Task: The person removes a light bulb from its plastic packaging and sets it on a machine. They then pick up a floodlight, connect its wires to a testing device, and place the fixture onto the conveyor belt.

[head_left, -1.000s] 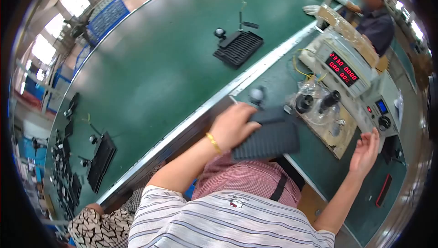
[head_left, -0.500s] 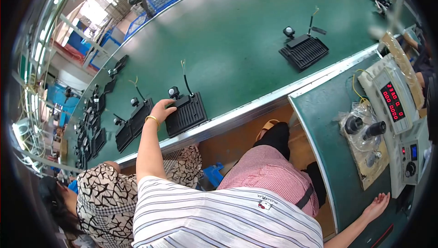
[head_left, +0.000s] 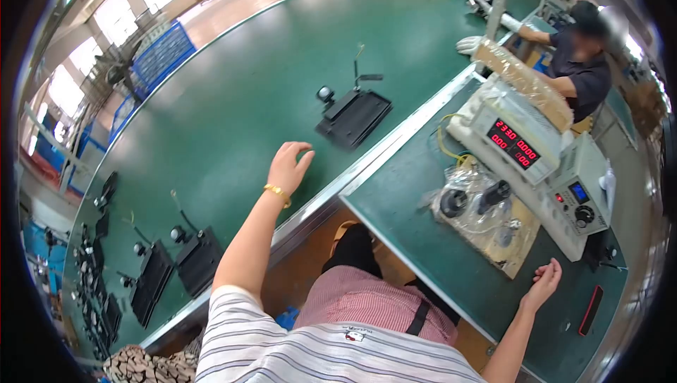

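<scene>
While reaching empty over green table (head_left: 233, 101): left hand (head_left: 288, 166) spread wide near black lamp unit (head_left: 352, 116), not yet grasped; right hand (head_left: 543, 284) loosely open, holding nothing, beside test bench (head_left: 423, 235).

On the front of the white test instrument (head_left: 518, 140), at about two o'clock in the view, a dark display panel (head_left: 513, 142) shows red lit digits. The upper left group reads roughly "2330", though the last figures are small and not sure. Below it a group reads about "000", and to the right further red groups look like "0000" and "00"; these are too small to read with certainty. The smaller unit (head_left: 580, 196) at three o'clock carries a blue screen whose content cannot be read. A small printed emblem (head_left: 354, 336) on the striped shirt at six o'clock is illegible.
</scene>
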`<state>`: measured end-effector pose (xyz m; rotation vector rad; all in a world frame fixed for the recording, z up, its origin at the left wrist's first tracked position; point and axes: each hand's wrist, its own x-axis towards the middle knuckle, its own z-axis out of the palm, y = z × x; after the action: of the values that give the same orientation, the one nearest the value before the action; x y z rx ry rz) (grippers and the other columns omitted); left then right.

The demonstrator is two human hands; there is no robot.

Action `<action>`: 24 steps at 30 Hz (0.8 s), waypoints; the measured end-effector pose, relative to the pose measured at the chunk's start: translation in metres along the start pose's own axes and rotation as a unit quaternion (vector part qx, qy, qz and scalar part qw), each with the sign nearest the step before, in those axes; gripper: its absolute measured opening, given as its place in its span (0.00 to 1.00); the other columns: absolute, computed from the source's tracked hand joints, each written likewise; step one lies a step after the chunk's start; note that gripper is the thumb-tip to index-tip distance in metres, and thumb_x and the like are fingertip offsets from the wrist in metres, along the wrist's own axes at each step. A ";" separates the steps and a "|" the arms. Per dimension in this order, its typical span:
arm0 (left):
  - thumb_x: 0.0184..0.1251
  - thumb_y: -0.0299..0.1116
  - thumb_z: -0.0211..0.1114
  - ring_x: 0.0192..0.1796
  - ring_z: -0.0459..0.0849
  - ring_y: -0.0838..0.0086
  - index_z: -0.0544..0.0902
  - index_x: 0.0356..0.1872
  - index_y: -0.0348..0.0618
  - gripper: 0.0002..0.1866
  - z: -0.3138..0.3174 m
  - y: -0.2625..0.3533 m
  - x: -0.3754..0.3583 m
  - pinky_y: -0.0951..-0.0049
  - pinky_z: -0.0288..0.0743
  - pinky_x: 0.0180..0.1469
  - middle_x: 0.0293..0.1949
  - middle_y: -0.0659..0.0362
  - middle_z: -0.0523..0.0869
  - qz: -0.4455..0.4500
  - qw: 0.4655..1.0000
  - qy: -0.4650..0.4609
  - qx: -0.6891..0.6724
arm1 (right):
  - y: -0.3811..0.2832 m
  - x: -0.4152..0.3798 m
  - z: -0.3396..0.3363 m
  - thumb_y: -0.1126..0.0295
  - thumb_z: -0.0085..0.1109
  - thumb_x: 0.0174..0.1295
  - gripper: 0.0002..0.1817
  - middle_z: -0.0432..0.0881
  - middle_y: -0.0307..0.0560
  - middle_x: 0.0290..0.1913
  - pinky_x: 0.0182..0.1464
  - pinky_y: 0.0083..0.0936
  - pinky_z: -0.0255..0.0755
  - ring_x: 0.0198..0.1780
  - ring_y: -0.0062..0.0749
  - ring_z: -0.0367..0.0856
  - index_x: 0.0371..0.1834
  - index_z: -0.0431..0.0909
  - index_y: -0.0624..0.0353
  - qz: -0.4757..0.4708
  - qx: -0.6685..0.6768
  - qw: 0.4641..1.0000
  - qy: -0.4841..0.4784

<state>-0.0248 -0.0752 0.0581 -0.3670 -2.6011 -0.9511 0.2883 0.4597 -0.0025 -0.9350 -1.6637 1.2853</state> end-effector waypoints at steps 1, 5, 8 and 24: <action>0.63 0.41 0.65 0.51 0.80 0.59 0.81 0.45 0.42 0.16 0.027 -0.009 0.023 0.64 0.72 0.55 0.46 0.53 0.82 0.031 0.999 0.011 0.033 | 0.000 -0.001 0.002 0.65 0.45 0.73 0.13 0.71 0.33 0.29 0.30 0.12 0.61 0.30 0.14 0.68 0.53 0.73 0.61 -0.003 0.002 1.000 0.000; 0.59 0.47 0.68 0.55 0.79 0.60 0.79 0.51 0.45 0.23 0.086 -0.004 0.094 0.62 0.72 0.58 0.51 0.53 0.81 -0.106 0.986 0.017 0.131 | -0.008 -0.005 0.006 0.65 0.46 0.73 0.12 0.71 0.33 0.28 0.29 0.12 0.61 0.28 0.13 0.67 0.50 0.74 0.60 -0.007 -0.009 1.000 0.000; 0.57 0.52 0.69 0.57 0.78 0.61 0.79 0.52 0.48 0.26 0.095 0.011 0.116 0.61 0.72 0.58 0.53 0.55 0.81 -0.231 0.959 -0.029 0.160 | -0.011 -0.006 0.009 0.66 0.47 0.73 0.11 0.71 0.33 0.27 0.30 0.13 0.61 0.27 0.14 0.67 0.48 0.74 0.60 -0.008 -0.023 1.000 0.001; 0.61 0.45 0.65 0.50 0.78 0.54 0.82 0.44 0.41 0.19 0.013 -0.008 0.022 0.59 0.73 0.51 0.41 0.50 0.81 -0.030 0.995 -0.039 0.084 | 0.000 0.002 0.008 0.68 0.51 0.70 0.09 0.74 0.37 0.27 0.30 0.16 0.66 0.27 0.17 0.70 0.44 0.77 0.61 -0.035 -0.018 0.999 -0.026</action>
<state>-0.0508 -0.0700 0.0529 -0.2883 -2.7526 -0.7431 0.2797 0.4584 -0.0034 -0.8632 -1.7495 1.2457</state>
